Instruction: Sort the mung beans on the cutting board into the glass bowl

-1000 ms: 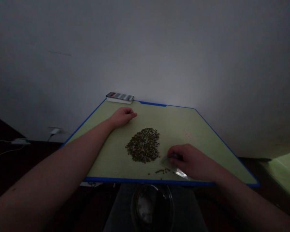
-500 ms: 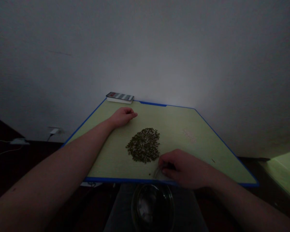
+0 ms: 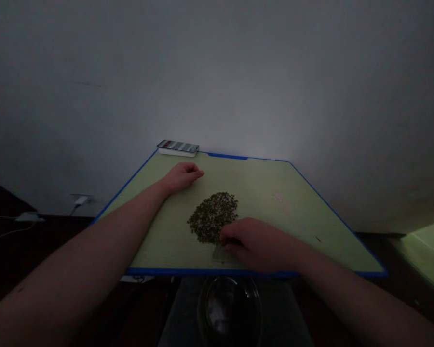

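Note:
A loose heap of small dark green beans or seeds (image 3: 211,217) lies spread on the table, each too small to make out exactly. My right hand (image 3: 255,241) is at the heap's near right edge, thumb and fingers pinched on a thin see-through piece (image 3: 219,251), perhaps clear plastic, whose shape is hard to tell in the dim light. My left hand (image 3: 183,177) rests on the table beyond the heap to the left, fingers curled and thumb forward, with nothing visible in it. Below the table's near edge, a shiny round bowl (image 3: 231,308) sits between the legs.
The pale table top (image 3: 253,180) has a blue rim. A phone (image 3: 178,146) lies on a white box at the far left corner. Faint pale bits (image 3: 282,200) and a small dark sliver (image 3: 318,239) lie to the right. A wall (image 3: 224,86) rises behind.
My right hand has moved left with the clear piece, from beside the heap to its near edge. My left hand stays where it was.

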### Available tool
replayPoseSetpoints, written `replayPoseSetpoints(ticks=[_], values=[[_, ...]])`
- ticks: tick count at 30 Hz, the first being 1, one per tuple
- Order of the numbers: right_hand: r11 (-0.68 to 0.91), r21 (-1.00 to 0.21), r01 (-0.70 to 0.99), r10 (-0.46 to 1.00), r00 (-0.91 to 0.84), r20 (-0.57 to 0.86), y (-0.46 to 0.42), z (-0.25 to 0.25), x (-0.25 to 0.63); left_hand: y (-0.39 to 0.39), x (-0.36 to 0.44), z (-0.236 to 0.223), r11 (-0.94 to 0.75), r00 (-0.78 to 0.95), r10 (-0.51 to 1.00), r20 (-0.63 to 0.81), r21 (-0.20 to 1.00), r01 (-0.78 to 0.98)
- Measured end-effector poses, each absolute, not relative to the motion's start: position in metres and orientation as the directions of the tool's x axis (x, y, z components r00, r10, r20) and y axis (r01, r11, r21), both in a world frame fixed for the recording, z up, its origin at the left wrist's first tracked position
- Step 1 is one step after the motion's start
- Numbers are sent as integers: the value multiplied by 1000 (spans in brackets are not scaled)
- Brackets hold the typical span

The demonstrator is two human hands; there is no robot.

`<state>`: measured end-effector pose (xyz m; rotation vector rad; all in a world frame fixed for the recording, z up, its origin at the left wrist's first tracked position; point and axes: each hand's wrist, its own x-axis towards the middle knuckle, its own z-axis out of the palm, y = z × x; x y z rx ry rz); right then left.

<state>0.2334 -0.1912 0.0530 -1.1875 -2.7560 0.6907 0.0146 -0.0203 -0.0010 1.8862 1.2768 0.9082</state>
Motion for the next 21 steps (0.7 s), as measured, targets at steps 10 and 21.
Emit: replayPoseSetpoints(ticks=[10,21], values=[[610,-509,608,608,-771,-192,-195,54,247,-20,15,-1,-291,288,943,165,828,479],[315,-500,807,923,-384,-39,-211,32,303,-22,16,3,-272,275,950,148,825,495]])
